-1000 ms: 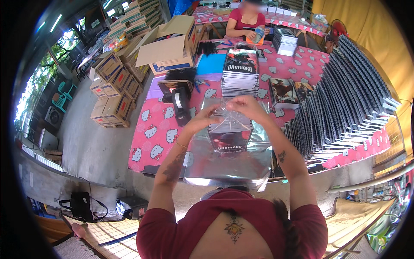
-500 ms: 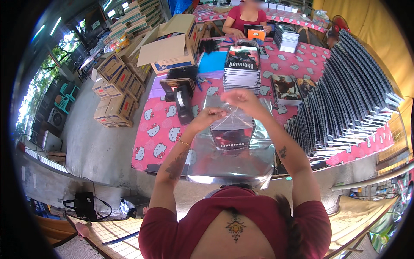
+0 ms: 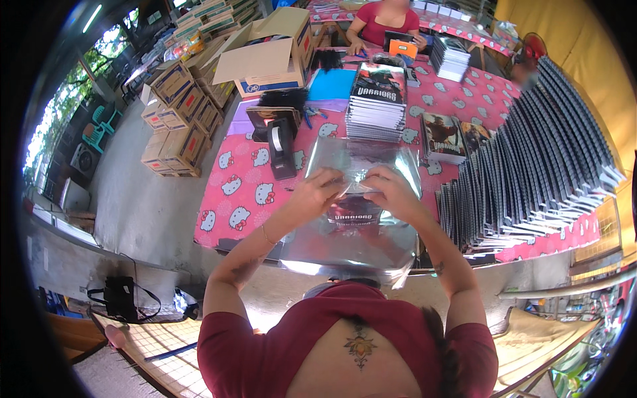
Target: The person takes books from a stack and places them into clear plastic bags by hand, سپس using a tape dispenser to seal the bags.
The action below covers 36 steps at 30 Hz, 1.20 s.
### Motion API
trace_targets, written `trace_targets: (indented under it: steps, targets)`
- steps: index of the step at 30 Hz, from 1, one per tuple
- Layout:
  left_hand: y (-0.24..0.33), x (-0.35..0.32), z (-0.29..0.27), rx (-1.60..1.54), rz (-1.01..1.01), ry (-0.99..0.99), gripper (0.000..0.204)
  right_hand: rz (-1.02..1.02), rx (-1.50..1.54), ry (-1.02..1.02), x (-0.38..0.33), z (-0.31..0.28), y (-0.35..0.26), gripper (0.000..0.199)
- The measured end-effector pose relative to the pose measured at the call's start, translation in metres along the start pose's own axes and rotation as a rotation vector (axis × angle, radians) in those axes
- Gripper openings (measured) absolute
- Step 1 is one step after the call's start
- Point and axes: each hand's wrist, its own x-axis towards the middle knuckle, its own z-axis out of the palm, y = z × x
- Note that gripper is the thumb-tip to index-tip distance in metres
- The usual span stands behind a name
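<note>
A book with a dark picture cover (image 3: 353,211) lies in front of me, partly under sheets of clear plastic film (image 3: 332,249). My left hand (image 3: 322,189) is closed, its fingertips pinching the film at the book's far part. Close to its right, my right hand (image 3: 390,191) also pinches the film, fingers curled. Glare and the fingers hide the exact fold between them. Beyond the hands the film stretches flat toward a tall stack of books (image 3: 377,99). To the left stands a black tape dispenser (image 3: 281,149).
Long rows of spiral-bound books (image 3: 531,159) fill the right side of the pink patterned table (image 3: 242,192). Another short book stack (image 3: 443,138) stands nearer. An open cardboard box (image 3: 272,56) is at the far left. Across the table sits a person in red (image 3: 388,23).
Both hands have come down closer to the book. My right hand, raised beforehand, is now lower on the film beside the left one. The view has shifted slightly.
</note>
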Motion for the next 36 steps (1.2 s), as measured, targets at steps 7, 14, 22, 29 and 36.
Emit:
trace_targets:
  steps: [7, 14, 22, 29, 36]
  targets:
    - [0.004, 0.032, -0.020, -0.279, -0.413, -0.220, 0.023, 0.266, 0.133, -0.230, 0.029, -0.018, 0.001, 0.024]
    - [-0.003, 0.046, -0.009, 0.099, -0.320, -0.140, 0.052, 0.204, -0.043, -0.154, 0.040, -0.015, 0.026, 0.047]
    - [-0.098, 0.076, 0.052, -0.862, -0.671, -0.652, 0.035, 0.421, 0.721, -0.205, 0.034, 0.005, 0.063, 0.042]
    - [-0.188, -0.065, 0.050, 0.164, -0.896, 0.397, 0.034, 0.436, 0.598, -0.115, 0.029, 0.010, 0.056, 0.036]
    - [-0.189, -0.089, 0.041, -1.053, -1.504, 0.588, 0.029, 0.435, 0.614, -0.120, 0.028, 0.010, 0.060, 0.035]
